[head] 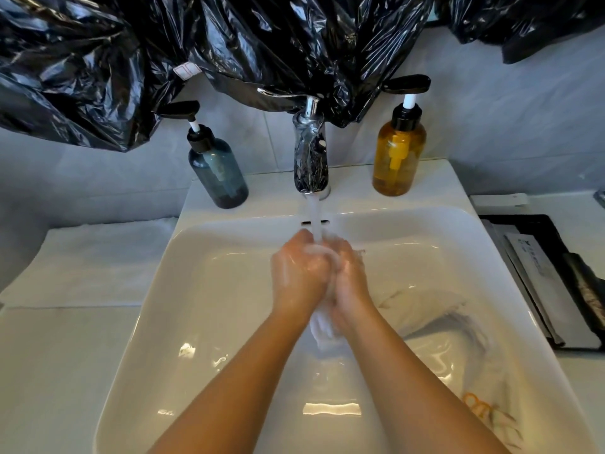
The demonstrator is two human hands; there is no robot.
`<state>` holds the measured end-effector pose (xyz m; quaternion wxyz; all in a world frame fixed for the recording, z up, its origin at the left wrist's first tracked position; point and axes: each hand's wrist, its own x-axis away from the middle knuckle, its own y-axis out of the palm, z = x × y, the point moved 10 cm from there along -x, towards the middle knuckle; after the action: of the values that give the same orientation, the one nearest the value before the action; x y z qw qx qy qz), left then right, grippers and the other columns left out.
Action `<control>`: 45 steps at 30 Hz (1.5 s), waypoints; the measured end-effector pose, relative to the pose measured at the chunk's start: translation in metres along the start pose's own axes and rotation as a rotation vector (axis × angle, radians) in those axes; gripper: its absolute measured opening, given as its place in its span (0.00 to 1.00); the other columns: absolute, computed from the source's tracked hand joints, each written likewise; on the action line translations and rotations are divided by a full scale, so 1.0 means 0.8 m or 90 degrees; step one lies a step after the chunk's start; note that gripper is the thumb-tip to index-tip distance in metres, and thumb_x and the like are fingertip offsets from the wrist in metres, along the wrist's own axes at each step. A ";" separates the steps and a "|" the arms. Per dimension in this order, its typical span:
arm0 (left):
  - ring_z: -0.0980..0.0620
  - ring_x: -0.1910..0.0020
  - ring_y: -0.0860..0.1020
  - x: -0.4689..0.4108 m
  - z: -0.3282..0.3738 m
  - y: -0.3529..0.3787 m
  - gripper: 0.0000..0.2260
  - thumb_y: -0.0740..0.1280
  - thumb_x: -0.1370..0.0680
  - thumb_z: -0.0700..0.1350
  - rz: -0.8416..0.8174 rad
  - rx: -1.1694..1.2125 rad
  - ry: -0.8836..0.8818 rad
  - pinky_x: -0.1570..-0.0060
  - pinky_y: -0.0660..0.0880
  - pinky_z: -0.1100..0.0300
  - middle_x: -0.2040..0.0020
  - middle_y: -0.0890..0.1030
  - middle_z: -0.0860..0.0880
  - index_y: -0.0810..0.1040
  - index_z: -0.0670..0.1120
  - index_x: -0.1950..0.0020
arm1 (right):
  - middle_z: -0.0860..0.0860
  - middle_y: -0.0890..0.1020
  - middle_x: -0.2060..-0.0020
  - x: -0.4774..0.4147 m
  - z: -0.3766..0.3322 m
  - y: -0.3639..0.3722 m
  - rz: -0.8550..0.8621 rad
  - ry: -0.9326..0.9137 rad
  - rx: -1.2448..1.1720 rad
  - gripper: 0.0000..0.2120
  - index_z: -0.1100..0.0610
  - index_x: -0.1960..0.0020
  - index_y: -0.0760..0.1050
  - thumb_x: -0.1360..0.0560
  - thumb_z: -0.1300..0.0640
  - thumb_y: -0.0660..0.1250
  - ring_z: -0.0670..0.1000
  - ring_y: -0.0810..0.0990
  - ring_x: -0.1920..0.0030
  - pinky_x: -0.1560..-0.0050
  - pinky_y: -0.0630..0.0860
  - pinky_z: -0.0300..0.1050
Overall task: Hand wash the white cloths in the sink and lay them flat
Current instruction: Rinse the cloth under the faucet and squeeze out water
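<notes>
Left hand [299,273]: fingers curled round a bunched white cloth [322,332], pressed against the other hand.
Right hand [349,278]: fingers gripping the same cloth, whose tail hangs below both palms.
Faucet [311,152]: running, its stream landing on the knuckles.
Sink [203,290]: a second cloth [422,309] lies wet on the basin's right side.
Desk [59,371]: a flat white cloth [95,263] lies left of the sink.
Bottles: blue pump bottle [217,172] left of the faucet, amber pump bottle [397,158] right of it.
</notes>
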<state>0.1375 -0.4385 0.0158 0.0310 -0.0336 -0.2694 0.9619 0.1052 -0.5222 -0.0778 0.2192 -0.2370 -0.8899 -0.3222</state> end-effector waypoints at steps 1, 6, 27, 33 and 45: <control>0.53 0.67 0.77 -0.015 -0.005 -0.004 0.07 0.67 0.24 0.38 0.010 -0.002 -0.017 0.70 0.73 0.66 0.66 0.79 0.51 0.77 0.46 0.61 | 0.59 0.85 0.57 -0.001 0.001 0.003 -0.003 -0.004 0.039 0.19 0.57 0.53 0.82 0.36 0.44 0.72 0.59 0.84 0.55 0.50 0.80 0.54; 0.53 0.66 0.75 -0.031 -0.015 -0.020 0.09 0.63 0.23 0.49 -0.011 -0.028 -0.050 0.63 0.72 0.59 0.66 0.78 0.51 0.76 0.50 0.62 | 0.59 0.83 0.58 0.004 -0.002 -0.011 0.059 0.080 0.049 0.28 0.59 0.53 0.81 0.46 0.42 0.73 0.62 0.83 0.53 0.46 0.78 0.59; 0.52 0.57 0.77 0.001 -0.019 0.016 0.19 0.49 0.15 0.56 -0.230 -0.197 -0.038 0.58 0.72 0.60 0.55 0.79 0.49 0.76 0.48 0.48 | 0.60 0.86 0.54 -0.004 -0.028 -0.029 0.104 -0.038 0.184 0.19 0.56 0.51 0.80 0.18 0.46 0.56 0.62 0.84 0.51 0.46 0.82 0.62; 0.44 0.57 0.77 -0.035 -0.008 -0.022 0.25 0.55 0.16 0.53 -0.096 -0.043 -0.066 0.53 0.72 0.54 0.57 0.81 0.38 0.80 0.34 0.54 | 0.53 0.84 0.45 -0.006 -0.025 -0.014 -0.049 -0.002 0.327 0.34 0.55 0.41 0.80 0.24 0.28 0.54 0.57 0.82 0.41 0.33 0.74 0.55; 0.56 0.61 0.82 0.019 -0.002 0.008 0.07 0.64 0.20 0.48 -0.142 0.076 -0.005 0.60 0.81 0.57 0.60 0.83 0.49 0.80 0.50 0.54 | 0.60 0.85 0.46 -0.010 0.002 -0.015 -0.064 0.093 0.056 0.33 0.54 0.39 0.81 0.29 0.29 0.64 0.60 0.85 0.46 0.38 0.77 0.59</control>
<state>0.1225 -0.4423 0.0103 0.1385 0.0026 -0.2137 0.9670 0.1045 -0.5315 -0.0894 0.2769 -0.1581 -0.8957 -0.3099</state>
